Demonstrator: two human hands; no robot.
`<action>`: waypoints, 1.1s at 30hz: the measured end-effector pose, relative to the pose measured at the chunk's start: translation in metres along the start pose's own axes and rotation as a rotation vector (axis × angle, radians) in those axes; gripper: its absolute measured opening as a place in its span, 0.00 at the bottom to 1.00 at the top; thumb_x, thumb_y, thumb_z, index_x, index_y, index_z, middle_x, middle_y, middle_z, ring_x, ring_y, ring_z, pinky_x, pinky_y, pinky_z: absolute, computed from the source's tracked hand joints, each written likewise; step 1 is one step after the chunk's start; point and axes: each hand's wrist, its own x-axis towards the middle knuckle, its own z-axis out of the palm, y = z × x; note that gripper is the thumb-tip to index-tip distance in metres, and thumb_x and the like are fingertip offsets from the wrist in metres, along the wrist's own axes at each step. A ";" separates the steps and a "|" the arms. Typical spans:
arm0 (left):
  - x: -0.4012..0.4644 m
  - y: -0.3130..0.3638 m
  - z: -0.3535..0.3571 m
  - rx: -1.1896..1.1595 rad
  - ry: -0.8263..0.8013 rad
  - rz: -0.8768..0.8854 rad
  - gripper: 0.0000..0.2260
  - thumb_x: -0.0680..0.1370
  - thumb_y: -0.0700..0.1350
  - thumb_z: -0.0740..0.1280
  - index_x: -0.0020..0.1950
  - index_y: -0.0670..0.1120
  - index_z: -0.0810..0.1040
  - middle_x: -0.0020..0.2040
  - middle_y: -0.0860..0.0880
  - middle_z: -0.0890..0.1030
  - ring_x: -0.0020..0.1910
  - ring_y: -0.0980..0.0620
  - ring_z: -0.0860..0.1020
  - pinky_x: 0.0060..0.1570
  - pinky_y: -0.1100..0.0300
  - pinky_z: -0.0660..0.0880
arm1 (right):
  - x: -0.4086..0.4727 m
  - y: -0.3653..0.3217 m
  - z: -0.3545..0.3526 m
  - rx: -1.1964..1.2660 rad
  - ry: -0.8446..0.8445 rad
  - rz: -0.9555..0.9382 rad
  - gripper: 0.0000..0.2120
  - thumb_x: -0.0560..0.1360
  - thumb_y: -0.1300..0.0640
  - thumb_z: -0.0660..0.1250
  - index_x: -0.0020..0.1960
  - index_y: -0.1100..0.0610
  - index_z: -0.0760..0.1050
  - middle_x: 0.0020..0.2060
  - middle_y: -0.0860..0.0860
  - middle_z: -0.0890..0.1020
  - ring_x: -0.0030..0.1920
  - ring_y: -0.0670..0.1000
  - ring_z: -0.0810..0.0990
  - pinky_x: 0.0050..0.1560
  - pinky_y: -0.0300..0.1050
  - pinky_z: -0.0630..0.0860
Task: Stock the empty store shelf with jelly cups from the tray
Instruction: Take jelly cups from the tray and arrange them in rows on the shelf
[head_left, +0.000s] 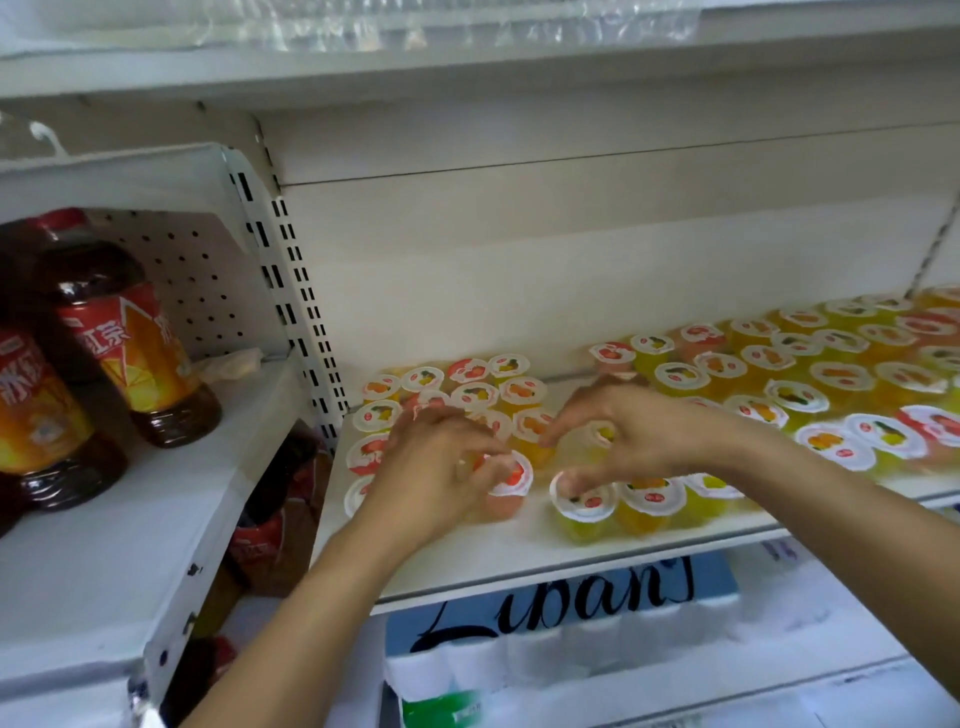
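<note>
Both hands are over the white shelf (467, 561), which already carries loads of jelly cups (779, 364) in rows. Left hand (436, 467) has its grip curled on a pink cup (506, 493) near the front left. Right hand (623, 436) has fingers spread, thumb touching a yellow cup (584, 512); can't tell if it's actually gripping. Tea bottles (119, 332) stand on the neighbouring shelf to the left.
</note>
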 end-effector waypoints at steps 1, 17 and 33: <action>-0.007 0.001 0.001 -0.002 0.005 0.021 0.18 0.71 0.68 0.60 0.51 0.62 0.82 0.52 0.62 0.82 0.62 0.55 0.71 0.67 0.45 0.62 | -0.009 0.000 0.001 -0.053 -0.033 0.003 0.29 0.62 0.30 0.70 0.61 0.34 0.73 0.56 0.33 0.73 0.59 0.40 0.68 0.61 0.44 0.68; -0.018 0.007 0.008 0.086 0.030 0.034 0.11 0.71 0.56 0.72 0.53 0.60 0.82 0.55 0.59 0.81 0.62 0.56 0.70 0.73 0.49 0.50 | -0.017 -0.012 0.055 -0.468 0.331 0.052 0.18 0.74 0.40 0.65 0.60 0.44 0.70 0.55 0.45 0.80 0.58 0.50 0.72 0.56 0.45 0.61; 0.097 -0.004 0.014 0.194 -0.170 -0.145 0.17 0.83 0.54 0.55 0.71 0.57 0.69 0.72 0.55 0.70 0.71 0.52 0.65 0.74 0.51 0.51 | 0.063 0.101 -0.029 -0.224 0.310 0.331 0.17 0.76 0.42 0.64 0.62 0.49 0.75 0.60 0.51 0.78 0.60 0.56 0.73 0.59 0.50 0.68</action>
